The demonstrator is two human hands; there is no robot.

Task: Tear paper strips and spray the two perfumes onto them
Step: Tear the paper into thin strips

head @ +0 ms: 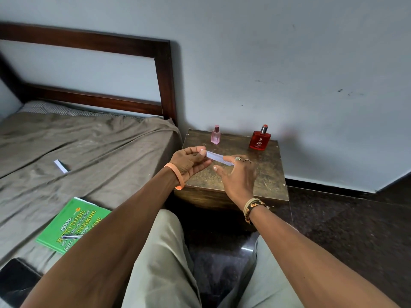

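A white paper strip (216, 158) hangs over the small wooden table (266, 174). My left hand (189, 162) pinches its left end between thumb and fingers. My right hand (239, 176) is spread, its fingers touching the strip's right end from the near side. At the table's back stand a small pink perfume bottle (215, 135) on the left and a red perfume bottle (259, 138) on the right, both upright. A second white strip (60, 166) lies on the bed.
A bed with a brown sheet (89, 152) and dark wooden headboard (164, 81) fills the left. A green notebook (73, 225) with a pen on it lies near the bed's edge. A black phone (15, 276) sits at bottom left. Wall behind, dark floor right.
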